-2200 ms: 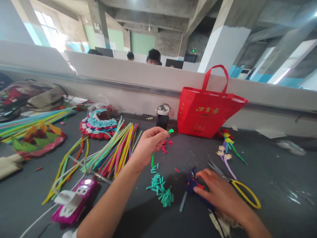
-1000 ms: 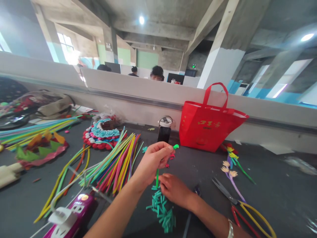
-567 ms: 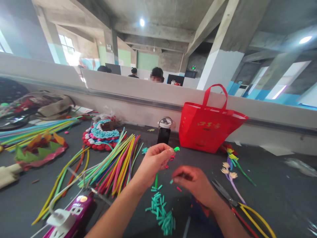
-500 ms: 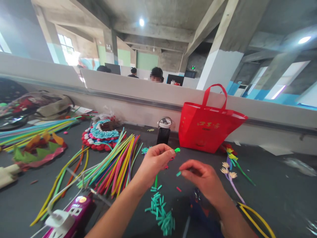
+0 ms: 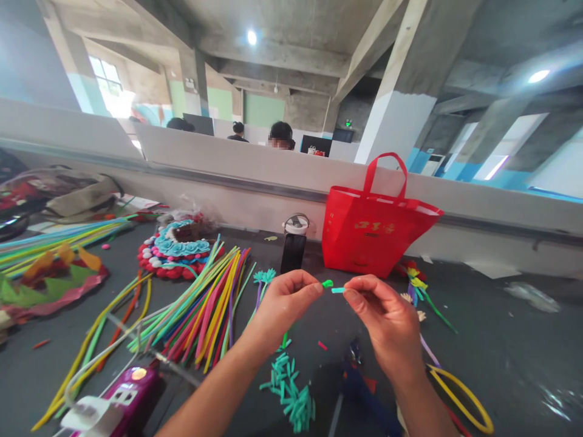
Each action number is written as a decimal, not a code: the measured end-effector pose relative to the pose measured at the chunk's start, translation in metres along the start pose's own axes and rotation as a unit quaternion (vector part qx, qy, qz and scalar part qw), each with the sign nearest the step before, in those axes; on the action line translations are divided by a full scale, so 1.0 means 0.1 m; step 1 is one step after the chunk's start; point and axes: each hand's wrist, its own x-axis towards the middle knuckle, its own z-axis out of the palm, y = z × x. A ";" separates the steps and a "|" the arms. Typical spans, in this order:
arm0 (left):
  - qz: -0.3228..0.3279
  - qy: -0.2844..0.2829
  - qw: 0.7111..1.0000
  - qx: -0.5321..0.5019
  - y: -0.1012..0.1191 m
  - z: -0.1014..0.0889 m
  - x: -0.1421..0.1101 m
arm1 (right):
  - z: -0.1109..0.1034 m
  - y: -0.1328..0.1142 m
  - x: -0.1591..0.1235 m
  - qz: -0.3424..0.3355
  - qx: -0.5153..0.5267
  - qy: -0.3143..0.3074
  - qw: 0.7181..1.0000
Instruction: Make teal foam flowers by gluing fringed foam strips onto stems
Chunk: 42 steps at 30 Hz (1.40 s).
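Observation:
My left hand (image 5: 288,303) pinches a green pipe cleaner (image 5: 327,283) whose bent tip pokes out past the thumb and forefinger. Its lower stem shows beneath the hand. Between the thumb and fingers of my right hand (image 5: 385,312) is a short teal pipe cleaner piece (image 5: 337,291), pointing left. The two ends face each other with a small gap. A loose heap of cut teal pieces (image 5: 298,408) lies below the hands on the dark table (image 5: 241,400).
Long coloured pipe cleaners (image 5: 214,303) fan out at left, near a purple power strip (image 5: 130,394). A red bag (image 5: 368,237) and a dark phone (image 5: 293,252) against a white-lidded bottle (image 5: 296,224) stand behind. Finished flowers (image 5: 415,284) lie right. A dark blue tool handle (image 5: 364,394) lies in front.
My right hand has risen and come inward with the teal piece, bringing it close to the green tip. My left hand keeps its pinch. The view has shifted slightly.

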 end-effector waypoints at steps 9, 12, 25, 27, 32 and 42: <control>0.003 -0.014 1.000 0.024 -0.06 0.00 0.01 | 0.01 -0.01 0.02 -0.015 -0.017 -0.003 1.000; 0.000 -0.012 1.000 0.022 -0.06 0.01 0.00 | 0.01 0.00 0.03 -0.019 -0.027 -0.007 0.999; -0.002 -0.002 1.000 0.015 -0.04 0.03 -0.01 | 0.04 -0.02 0.04 -0.042 -0.055 0.009 0.998; -0.005 -0.003 1.000 0.012 -0.04 0.03 0.00 | 0.05 -0.01 0.03 -0.043 -0.053 0.013 0.998; -0.008 -0.005 1.000 0.008 -0.04 0.03 0.00 | 0.09 0.04 -0.01 -0.050 -0.055 0.024 0.997; -0.004 -0.015 1.000 -0.002 -0.08 0.01 0.01 | 0.13 0.06 -0.02 -0.063 -0.071 0.040 0.995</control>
